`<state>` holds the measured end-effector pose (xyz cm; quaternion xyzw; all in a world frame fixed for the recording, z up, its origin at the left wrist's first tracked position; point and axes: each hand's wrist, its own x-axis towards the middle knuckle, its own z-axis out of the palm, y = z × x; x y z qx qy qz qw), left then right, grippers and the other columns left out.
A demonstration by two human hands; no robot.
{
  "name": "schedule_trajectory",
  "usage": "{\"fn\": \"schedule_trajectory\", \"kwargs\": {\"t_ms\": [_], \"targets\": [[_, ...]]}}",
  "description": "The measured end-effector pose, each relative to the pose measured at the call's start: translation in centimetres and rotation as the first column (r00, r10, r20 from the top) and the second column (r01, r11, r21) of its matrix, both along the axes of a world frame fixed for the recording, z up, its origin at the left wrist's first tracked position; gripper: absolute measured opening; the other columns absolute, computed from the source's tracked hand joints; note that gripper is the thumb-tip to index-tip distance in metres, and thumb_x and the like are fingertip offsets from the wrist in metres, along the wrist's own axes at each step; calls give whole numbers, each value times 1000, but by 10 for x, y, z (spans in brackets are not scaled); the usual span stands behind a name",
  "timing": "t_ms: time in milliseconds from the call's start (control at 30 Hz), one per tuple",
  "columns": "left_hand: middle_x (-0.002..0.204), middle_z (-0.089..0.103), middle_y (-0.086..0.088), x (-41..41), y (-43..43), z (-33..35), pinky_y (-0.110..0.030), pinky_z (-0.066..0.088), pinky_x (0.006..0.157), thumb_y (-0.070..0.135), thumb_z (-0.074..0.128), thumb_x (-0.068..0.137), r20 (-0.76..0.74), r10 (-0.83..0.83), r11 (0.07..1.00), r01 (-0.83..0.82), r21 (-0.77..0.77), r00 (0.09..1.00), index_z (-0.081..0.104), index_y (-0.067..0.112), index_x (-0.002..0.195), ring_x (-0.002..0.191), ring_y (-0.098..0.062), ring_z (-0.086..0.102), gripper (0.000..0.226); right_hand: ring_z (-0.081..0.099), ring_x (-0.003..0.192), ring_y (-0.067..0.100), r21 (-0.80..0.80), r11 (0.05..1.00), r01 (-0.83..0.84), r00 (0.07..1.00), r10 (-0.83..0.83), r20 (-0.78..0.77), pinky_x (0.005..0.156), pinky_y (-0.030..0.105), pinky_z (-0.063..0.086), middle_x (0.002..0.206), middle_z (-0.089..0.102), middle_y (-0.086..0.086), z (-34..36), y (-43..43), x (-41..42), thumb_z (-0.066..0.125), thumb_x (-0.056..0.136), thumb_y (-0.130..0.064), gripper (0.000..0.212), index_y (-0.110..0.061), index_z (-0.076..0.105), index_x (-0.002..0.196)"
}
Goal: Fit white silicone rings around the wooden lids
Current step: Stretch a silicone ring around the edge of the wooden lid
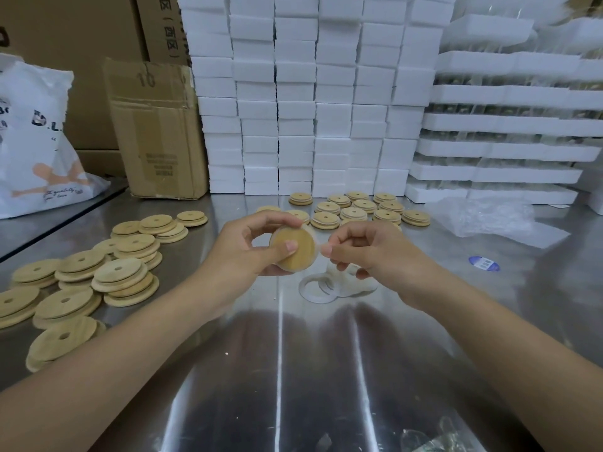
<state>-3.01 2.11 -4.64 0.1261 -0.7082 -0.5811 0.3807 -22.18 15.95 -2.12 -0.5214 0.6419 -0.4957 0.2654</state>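
Observation:
My left hand (248, 246) holds a round wooden lid (298, 256) upright above the steel table, thumb pressed on its face. A white silicone ring (316, 238) runs along the lid's right edge, and my right hand (362, 252) pinches that ring at the rim with thumb and forefinger. Below my hands, a small heap of loose white silicone rings (318, 290) lies on the table. A pile of bare wooden lids (98, 275) with centre holes covers the left side. Behind my hands, a group of lids with white rings (355, 208) lies in rows.
Stacked white foam boxes (310, 102) form a wall at the back, with foam trays (509, 125) to the right. A cardboard box (156, 132) and white printed bag (36, 141) stand back left. Crumpled clear plastic (496, 220) and a blue sticker (484, 263) lie at right.

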Motion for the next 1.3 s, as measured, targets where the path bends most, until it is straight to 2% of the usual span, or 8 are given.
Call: {"fn": "schedule_trajectory", "kwargs": {"t_ms": [133, 300, 400, 567, 767, 1033, 1133, 1300], "targets": [[124, 74, -3, 2, -3, 0, -49, 67, 80, 4, 81, 92, 5, 30, 1000, -30, 8, 1000, 80, 26, 115, 107, -20, 76, 32, 71, 76, 6, -39, 999, 5, 999, -3, 45, 59, 16, 51, 83, 76, -2, 0, 0, 3, 84, 87, -30, 6, -28, 80, 85], [125, 72, -3, 1, 2, -1, -37, 66, 77, 1, 80, 91, 1, 16, 1000, -16, -8, 1000, 81, 28, 107, 97, -31, 79, 32, 68, 81, 12, -70, 998, 1, 998, 3, 59, 63, 19, 55, 92, 76, 14, -5, -3, 13, 84, 87, -23, 9, -19, 77, 89], [118, 76, 2, 1, 2, 1, -31, 63, 75, -1, 80, 90, 3, 30, 999, -30, -26, 1000, 81, 28, 105, 93, -27, 79, 32, 64, 78, 12, -82, 996, 14, 997, -8, 76, 63, 19, 53, 85, 71, 6, -7, -4, 15, 85, 86, -18, 10, -17, 76, 89], [114, 77, 4, 0, 5, 2, -34, 64, 76, 2, 81, 89, 4, 25, 1000, -25, -18, 1000, 80, 30, 102, 90, -22, 79, 30, 63, 76, 11, -122, 993, 9, 997, 0, 73, 63, 20, 52, 79, 70, 1, -9, -4, 17, 86, 85, -15, 13, -21, 75, 81], [115, 76, 0, 1, 5, 2, -44, 66, 84, 16, 84, 81, -8, -18, 999, 18, 40, 1000, 79, 24, 105, 96, -22, 77, 25, 69, 79, 16, -171, 985, 40, 995, -24, 93, 67, 27, 56, 82, 73, 8, -9, -5, 19, 88, 83, -14, 16, -22, 75, 81], [118, 73, -11, 1, 8, 1, -39, 64, 82, 1, 80, 90, -10, -33, 999, 33, 35, 999, 79, 25, 100, 94, -23, 76, 25, 63, 68, 5, -272, 962, 14, 996, 9, 83, 64, 13, 49, 72, 68, -10, -11, -7, 22, 85, 82, -1, 20, -15, 71, 81], [119, 72, -13, 0, 9, 1, -41, 65, 85, 4, 83, 88, -9, -37, 998, 38, 50, 999, 79, 23, 100, 93, -24, 77, 23, 64, 72, 6, -304, 953, -3, 1000, 9, 17, 71, 14, 49, 75, 69, -10, -12, -6, 23, 83, 84, 2, 19, -13, 72, 80], [111, 72, -3, -1, 10, 2, -39, 65, 84, 0, 77, 91, -3, -27, 998, 27, 53, 1000, 79, 24, 98, 91, -22, 76, 25, 66, 75, 7, -306, 951, 29, 999, -20, 32, 74, 15, 51, 78, 71, -4, -12, -6, 25, 84, 82, 2, 16, -9, 73, 88]]}}
